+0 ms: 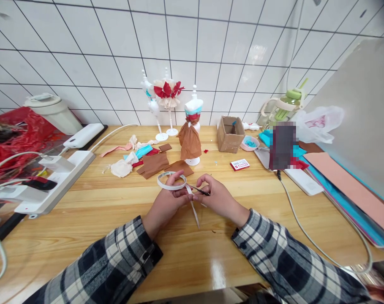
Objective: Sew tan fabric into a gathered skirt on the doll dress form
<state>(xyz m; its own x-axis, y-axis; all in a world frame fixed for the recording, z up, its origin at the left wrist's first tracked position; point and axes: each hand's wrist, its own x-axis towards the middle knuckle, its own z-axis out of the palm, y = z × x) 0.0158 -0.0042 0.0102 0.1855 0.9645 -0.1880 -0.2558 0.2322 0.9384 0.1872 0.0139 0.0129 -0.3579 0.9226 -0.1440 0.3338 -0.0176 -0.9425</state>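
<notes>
My left hand (171, 200) is closed round a roll of white tape (172, 187), which hangs about the fingers. A loose strip of tape (194, 214) runs from the roll and dangles over the table. My right hand (217, 197) meets the left fingertips at this strip, thumb and fingers pinched. A slim dark tool (202, 191) sticks out from the right fingers; its exact kind is too small to tell. Just beyond the hands stands a small white dress form (194, 105) wearing a brown crepe paper skirt (191, 141) with red and blue bands.
Brown paper pieces (155, 164) and coloured scraps lie left of the form. Two more dress forms (170, 110) stand behind. To the right are a cardboard box (230, 134), a small red-and-white box (240, 164) and a phone (283, 145) with a cable. A power strip (68, 175) lies left.
</notes>
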